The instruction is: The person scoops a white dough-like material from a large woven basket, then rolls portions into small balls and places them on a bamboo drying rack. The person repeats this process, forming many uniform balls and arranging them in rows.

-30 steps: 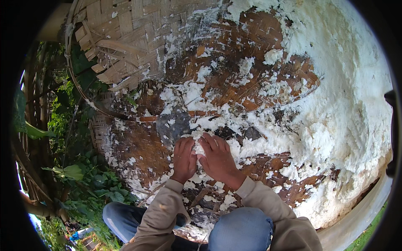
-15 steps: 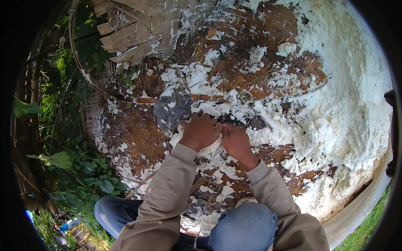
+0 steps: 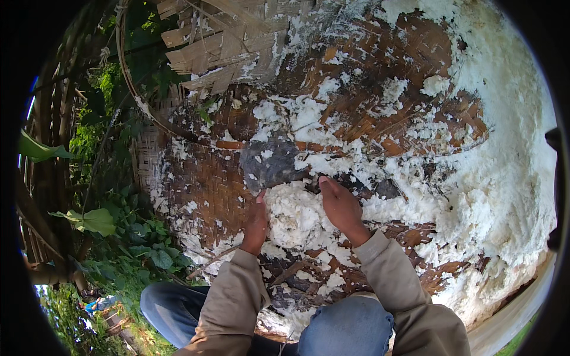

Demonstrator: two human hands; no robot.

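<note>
Between my two hands is a rounded, crumbly lump of white pulp (image 3: pixel 297 218). My left hand (image 3: pixel 256 225) cups its left side, thumb pointing up and fingers mostly hidden. Against the right side curves my right hand (image 3: pixel 343 209), its thumb at the lump's upper edge and its other fingers largely out of sight. Just beyond the lump lies a flat, dark grey round piece (image 3: pixel 270 161) with white crumbs on it; what it is made of is unclear. Beneath everything spreads a brown woven bamboo mat (image 3: pixel 199 207) smeared with white pulp.
A thick bank of white pulp (image 3: pixel 504 160) covers the right side. A frayed woven edge (image 3: pixel 222 44) and a curved bamboo rim (image 3: pixel 133 98) stand at upper left. Green plants (image 3: pixel 142 243) grow at left. My denim-covered knees (image 3: pixel 345 326) are near.
My hands were together, closed over white material. Now they are apart on either side, with the lump exposed between them. The whole view has shifted slightly.
</note>
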